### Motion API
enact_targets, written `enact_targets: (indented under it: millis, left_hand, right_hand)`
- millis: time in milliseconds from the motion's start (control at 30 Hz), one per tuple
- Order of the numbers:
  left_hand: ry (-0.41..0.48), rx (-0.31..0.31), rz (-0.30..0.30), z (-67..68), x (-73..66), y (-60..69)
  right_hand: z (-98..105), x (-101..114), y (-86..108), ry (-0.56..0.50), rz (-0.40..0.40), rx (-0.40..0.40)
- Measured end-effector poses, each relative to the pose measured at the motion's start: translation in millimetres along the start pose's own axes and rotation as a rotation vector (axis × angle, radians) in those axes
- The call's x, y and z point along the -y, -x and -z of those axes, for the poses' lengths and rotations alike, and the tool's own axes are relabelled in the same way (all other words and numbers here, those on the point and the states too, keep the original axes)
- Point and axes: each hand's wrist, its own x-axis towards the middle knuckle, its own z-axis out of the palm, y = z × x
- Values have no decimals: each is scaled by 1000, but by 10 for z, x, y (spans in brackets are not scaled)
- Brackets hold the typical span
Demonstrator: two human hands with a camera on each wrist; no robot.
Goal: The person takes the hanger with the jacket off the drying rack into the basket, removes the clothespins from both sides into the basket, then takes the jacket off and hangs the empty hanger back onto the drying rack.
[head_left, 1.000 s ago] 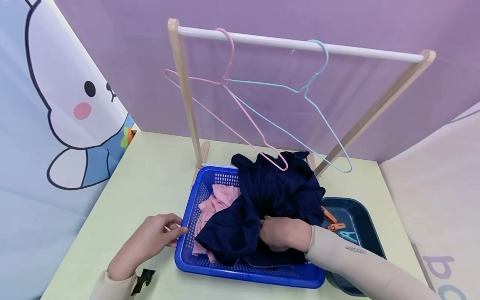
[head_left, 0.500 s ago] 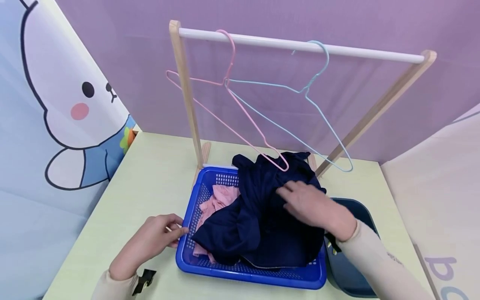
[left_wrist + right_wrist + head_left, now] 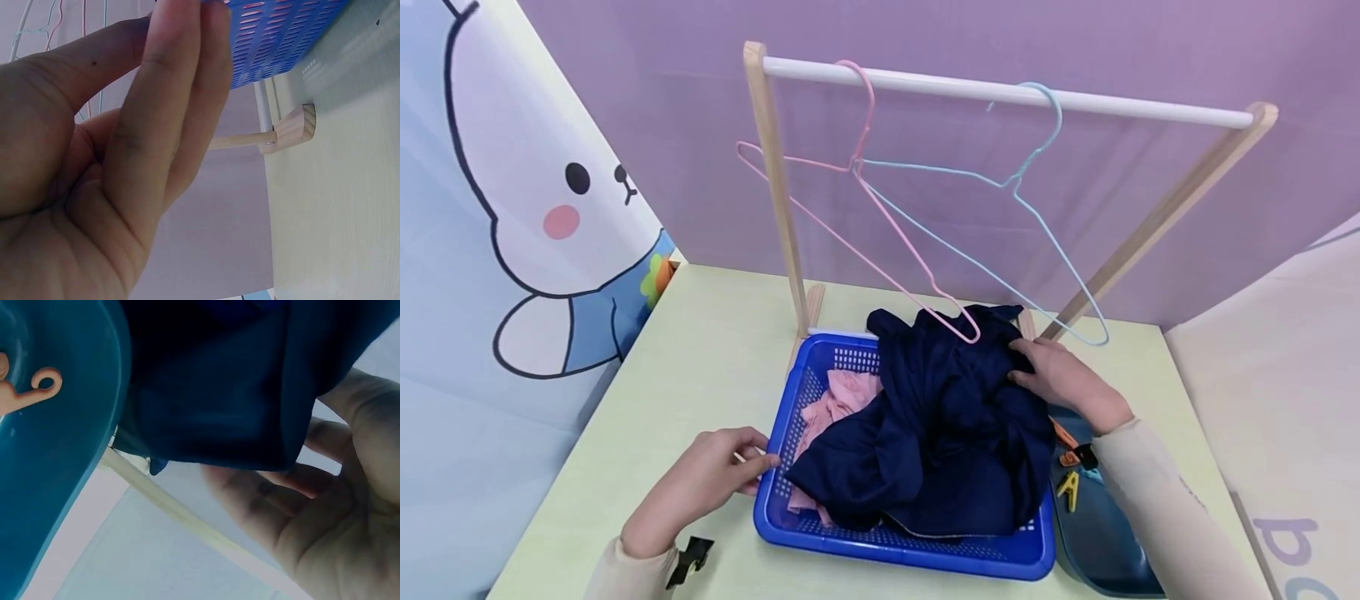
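My left hand (image 3: 703, 477) holds the left rim of a blue perforated basket (image 3: 898, 557), thumb on top and other fingers against its outer side. In the left wrist view those fingers (image 3: 147, 119) hide part of the basket wall (image 3: 275, 40). A crumpled navy garment (image 3: 917, 433) fills most of the basket and spills over the back. Beside it lies pink cloth (image 3: 842, 400). My right hand (image 3: 1067, 379) touches the garment's right back edge, thumb and fingertips apart. In the right wrist view, navy cloth (image 3: 212, 406) hides some fingertips of the right hand (image 3: 312, 519).
Behind stands a wooden rack with a white rod (image 3: 925, 82). A pink hanger (image 3: 891, 221) and a light blue hanger (image 3: 1045, 221) hang over the basket. Right of it, a dark teal tub (image 3: 1108, 533) holds orange and yellow clothespins (image 3: 1070, 490), partly under my right arm.
My right hand has come up out of the garment's middle and shifted back and right to its edge. The garment's front right now lies spread out. My left hand stays on the rim.
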Motion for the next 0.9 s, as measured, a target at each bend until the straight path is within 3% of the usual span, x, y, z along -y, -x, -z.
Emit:
enact_targets:
  millis: [133,300,533,733,900]
  left_hand:
    - [6,-1,-6,-1,-1,-5]
    - [11,0,8,-9,-6,-3]
    - [-4,3,16,-8,-7,-6]
    - [-12,8,11,-1,-4,-8]
    - [-13,2,15,-2,0,-9]
  right_hand:
    - [6,31,-10,45,80,-89]
    - [16,86,7,68,95,-141]
    - [13,238,91,8,171,-278]
    - [84,629,244,-74,285,-433]
    - [121,1050,399,-140,456,-438]
